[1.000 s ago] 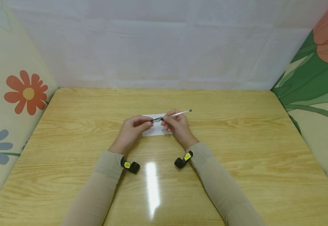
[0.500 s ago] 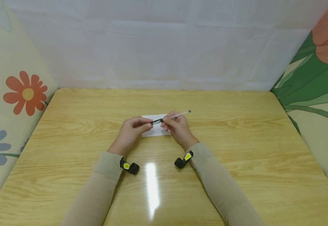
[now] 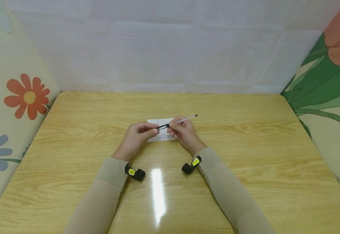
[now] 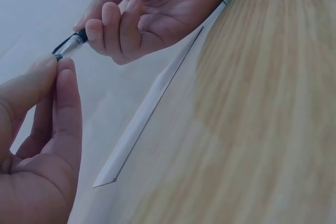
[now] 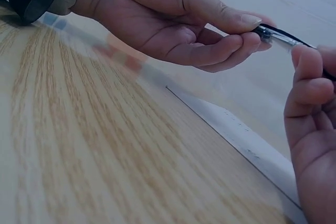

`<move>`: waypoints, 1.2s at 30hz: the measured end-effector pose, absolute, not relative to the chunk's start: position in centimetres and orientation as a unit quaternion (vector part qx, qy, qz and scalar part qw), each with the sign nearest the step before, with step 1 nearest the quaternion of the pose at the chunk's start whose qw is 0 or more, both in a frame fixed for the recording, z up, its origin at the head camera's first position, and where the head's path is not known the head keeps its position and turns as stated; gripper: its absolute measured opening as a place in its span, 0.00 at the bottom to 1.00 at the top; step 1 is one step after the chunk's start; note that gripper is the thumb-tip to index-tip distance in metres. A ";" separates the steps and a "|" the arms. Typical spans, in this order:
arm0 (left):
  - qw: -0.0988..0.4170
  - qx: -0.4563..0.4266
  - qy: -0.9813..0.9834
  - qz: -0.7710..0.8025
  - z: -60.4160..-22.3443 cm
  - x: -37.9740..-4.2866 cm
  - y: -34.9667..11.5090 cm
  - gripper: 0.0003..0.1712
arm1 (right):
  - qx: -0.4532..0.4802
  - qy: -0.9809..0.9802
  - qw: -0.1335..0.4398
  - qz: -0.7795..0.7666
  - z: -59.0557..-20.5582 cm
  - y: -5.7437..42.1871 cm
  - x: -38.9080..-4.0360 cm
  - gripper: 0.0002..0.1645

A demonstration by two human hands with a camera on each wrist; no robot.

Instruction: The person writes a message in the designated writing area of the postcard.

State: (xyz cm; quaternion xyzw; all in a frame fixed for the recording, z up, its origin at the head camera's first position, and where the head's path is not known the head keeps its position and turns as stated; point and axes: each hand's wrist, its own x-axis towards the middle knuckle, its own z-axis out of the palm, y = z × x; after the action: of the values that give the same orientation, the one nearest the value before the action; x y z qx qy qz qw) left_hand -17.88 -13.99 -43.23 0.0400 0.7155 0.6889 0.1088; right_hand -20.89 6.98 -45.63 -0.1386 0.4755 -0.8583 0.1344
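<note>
A slim pen (image 3: pixel 187 119) with a see-through barrel and a dark end is held between both hands, slanting up to the right over a white card (image 3: pixel 155 138). My left hand (image 3: pixel 137 135) pinches its left end between thumb and fingertips. The right hand (image 3: pixel 184 131) grips the barrel with thumb and index finger, other fingers curled beneath. Between the hands, a clear section with a black clip-like strip (image 4: pixel 63 44) shows in the left wrist view. Fingertips cover both gripped parts. Small dark marks are visible on the card (image 5: pixel 247 135) in the right wrist view.
The card lies flat on a glossy wood-grain table (image 3: pixel 246 146), with a bright light reflection in front. A white cloth (image 3: pixel 164 48) hangs behind the table. Flower-printed panels (image 3: pixel 333 97) stand at both sides. Black wrist cameras (image 3: pixel 136 174) sit at the sleeve cuffs.
Both hands stay nearly in place. The pen's right end has dipped slightly, and the dark and clear parts between the hands now look more in line.
</note>
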 end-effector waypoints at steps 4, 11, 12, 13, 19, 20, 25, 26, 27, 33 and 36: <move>0.107 0.039 0.706 0.699 -43.4 -17.9 -14.0 0.16 | -0.137 0.481 0.133 -0.856 -45.5 6.9 -20.8 0.14; 0.093 0.022 0.702 0.706 -43.5 -18.0 -13.9 0.16 | -0.135 0.494 0.126 -0.849 -45.4 6.8 -20.9 0.10; 0.089 0.023 0.699 0.710 -43.5 -18.0 -13.9 0.17 | -0.137 0.495 0.126 -0.849 -45.4 6.8 -20.9 0.10; 0.086 0.023 0.696 0.713 -43.5 -18.0 -13.8 0.17 | -0.138 0.496 0.126 -0.848 -45.4 6.8 -20.9 0.10; 0.073 0.024 0.668 0.740 -43.8 -18.2 -13.8 0.19 | -0.148 0.504 0.132 -0.841 -45.4 6.9 -20.7 0.08; 0.072 0.021 0.662 0.746 -43.9 -18.2 -13.8 0.20 | -0.149 0.508 0.134 -0.838 -45.4 6.9 -20.7 0.08; 0.072 -0.001 0.629 0.774 -44.0 -18.4 -13.9 0.20 | -0.148 0.530 0.152 -0.821 -45.4 7.1 -20.7 0.09; 0.074 -0.006 0.620 0.781 -44.0 -18.4 -13.9 0.21 | -0.150 0.532 0.156 -0.819 -45.4 7.2 -20.7 0.10; 0.075 -0.009 0.613 0.787 -44.0 -18.4 -14.0 0.21 | -0.153 0.532 0.159 -0.817 -45.3 7.2 -20.6 0.10; 0.073 -0.015 0.573 0.816 -44.1 -18.5 -14.1 0.18 | -0.193 0.511 0.171 -0.820 -45.1 7.2 -20.6 0.11; 0.068 -0.011 0.558 0.827 -44.2 -18.5 -14.1 0.14 | -0.211 0.487 0.179 -0.828 -45.1 7.3 -20.5 0.12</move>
State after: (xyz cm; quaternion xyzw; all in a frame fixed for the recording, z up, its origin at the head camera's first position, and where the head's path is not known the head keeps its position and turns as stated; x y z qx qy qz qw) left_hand -18.48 -14.12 -44.21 -0.0108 0.5577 0.8272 0.0677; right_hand -20.53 7.25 -45.07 -0.2111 0.4870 -0.8283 0.1794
